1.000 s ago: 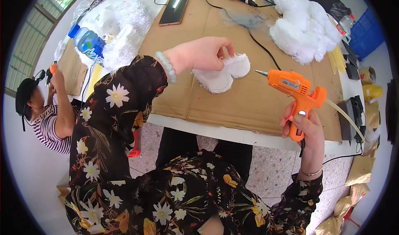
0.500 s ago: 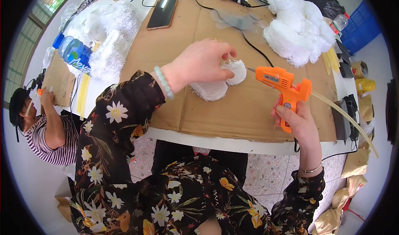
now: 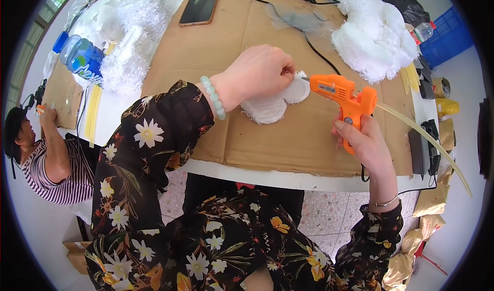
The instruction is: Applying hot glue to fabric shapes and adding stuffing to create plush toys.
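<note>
L hand: fingertips bunched, far edge of white pad; pinching it or not, can't tell. Pad: 2-lobed, on cardboard, nearside of L fingers, long axis lower-L to upper-R. R hand: wrapped rd. orange glue gun, nozzle ptg. L, just beside L fingertips.

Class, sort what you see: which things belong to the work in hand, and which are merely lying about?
Work in hand:
orange plastic glue gun, in the right hand
white, frayed-edged, lobed fabric piece, under the left hand
flat brown cardboard sheet, beneath

Seemingly just lying about:
black rectangular phone
blue-capped clear plastic bottle
</note>
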### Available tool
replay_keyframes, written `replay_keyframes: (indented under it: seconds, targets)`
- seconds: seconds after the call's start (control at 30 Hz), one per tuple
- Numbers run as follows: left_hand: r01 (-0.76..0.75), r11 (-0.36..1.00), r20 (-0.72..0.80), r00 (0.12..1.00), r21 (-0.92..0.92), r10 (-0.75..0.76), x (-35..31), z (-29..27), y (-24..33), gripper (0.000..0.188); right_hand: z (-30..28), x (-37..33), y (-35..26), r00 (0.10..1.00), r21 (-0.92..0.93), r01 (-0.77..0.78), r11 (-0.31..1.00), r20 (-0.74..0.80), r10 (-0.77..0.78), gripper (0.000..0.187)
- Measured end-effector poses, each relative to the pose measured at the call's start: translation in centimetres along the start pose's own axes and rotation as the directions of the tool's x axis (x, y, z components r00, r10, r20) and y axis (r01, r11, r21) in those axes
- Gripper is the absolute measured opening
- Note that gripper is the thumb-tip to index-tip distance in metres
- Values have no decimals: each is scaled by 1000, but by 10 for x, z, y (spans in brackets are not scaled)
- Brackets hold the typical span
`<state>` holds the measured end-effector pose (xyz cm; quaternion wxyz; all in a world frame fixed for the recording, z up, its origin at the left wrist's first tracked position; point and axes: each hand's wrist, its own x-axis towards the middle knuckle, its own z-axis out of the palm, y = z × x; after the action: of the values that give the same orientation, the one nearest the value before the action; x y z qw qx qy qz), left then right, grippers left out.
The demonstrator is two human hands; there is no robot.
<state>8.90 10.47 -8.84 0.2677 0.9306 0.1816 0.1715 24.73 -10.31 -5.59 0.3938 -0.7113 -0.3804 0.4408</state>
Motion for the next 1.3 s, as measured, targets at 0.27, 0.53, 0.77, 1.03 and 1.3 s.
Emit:
replay_keyframes:
  seconds: [0.27, 0.53, 0.77, 1.03, 1.3]
  targets:
    - [6, 1000, -2, 1000, 4, -6, -2, -1, 1, 17, 3, 5, -1, 1000, -40, -14, 999, 10, 14, 20]
    - [-65, 993, 48, 997, 94, 61, -8, -3, 1, 21, 1, 3, -2, 999, -51, -38, 998, 33, 40, 21]
    - [-73, 990, 39, 997, 122, 69, -11, -1, 3, 20, -1, -2, -3, 999, -81, -39, 996, 33, 42, 21]
    - [-57, 994, 45, 998, 97, 52, -11, 0, 1, 18, -2, 0, -5, 999, -137, -34, 990, 28, 38, 19]
    - [-63, 995, 26, 998, 79, 61, -12, 1, 0, 18, -3, -1, -6, 998, -150, -38, 988, 36, 44, 16]
